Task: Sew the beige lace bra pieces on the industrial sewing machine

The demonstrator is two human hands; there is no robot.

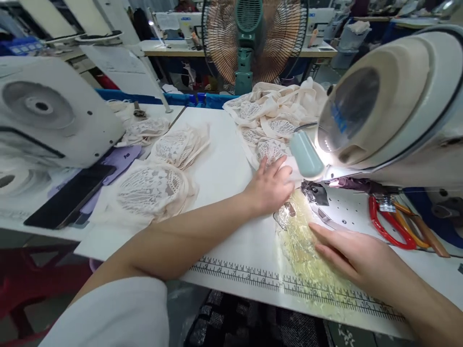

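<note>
Evidently light, soft and easily snagged: cream lace fabric [277, 108], upper frame, right of centre, best held flat near its edge. Left hand [269, 188]: fingers spread against it. Right hand [356, 253]: visible fingertips slightly apart, on crinkled yellow film [298, 241].

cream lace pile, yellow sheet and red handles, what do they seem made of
Cream lace pile: matte textile, judging by limp folds and openwork; fibre unclear.
Yellow sheet: probably thin plastic film, from its glossy crinkles.
Red handles: perhaps plastic, given their smooth sheen.
</note>
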